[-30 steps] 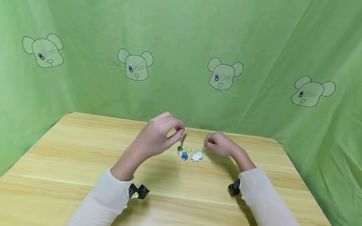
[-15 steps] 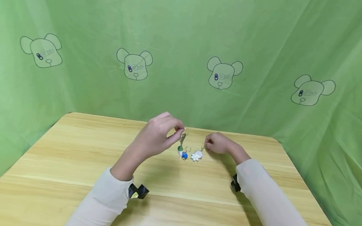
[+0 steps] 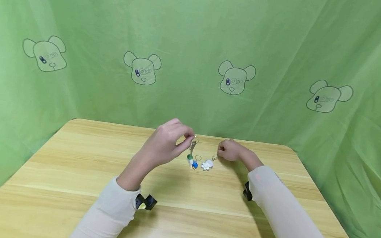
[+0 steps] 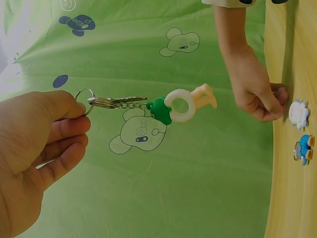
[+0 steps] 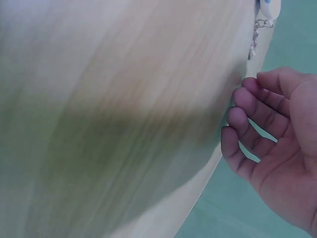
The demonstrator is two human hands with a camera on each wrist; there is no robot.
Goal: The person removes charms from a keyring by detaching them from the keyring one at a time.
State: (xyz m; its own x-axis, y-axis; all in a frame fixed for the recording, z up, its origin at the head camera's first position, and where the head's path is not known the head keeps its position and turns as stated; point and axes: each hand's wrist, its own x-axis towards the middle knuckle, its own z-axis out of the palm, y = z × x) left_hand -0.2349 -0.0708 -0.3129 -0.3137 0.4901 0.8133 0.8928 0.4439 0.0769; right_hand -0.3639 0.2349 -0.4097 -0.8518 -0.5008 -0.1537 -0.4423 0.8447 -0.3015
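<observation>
While pinching the key ring (image 4: 85, 100) in left-hand fingers (image 4: 69, 128), keep the green charm (image 4: 171, 106) clear; right hand (image 3: 232, 151) loosely curled, holding nothing.

no readable text, bear-head prints on green backdrop (image 3: 195, 43) bear only illegible marks

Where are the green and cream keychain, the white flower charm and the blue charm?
green and cream keychain (image 4: 171, 106), left wrist view, on its green body.
white flower charm (image 3: 207, 165), head view, on its middle.
blue charm (image 4: 303, 148), left wrist view, on its blue body.
</observation>
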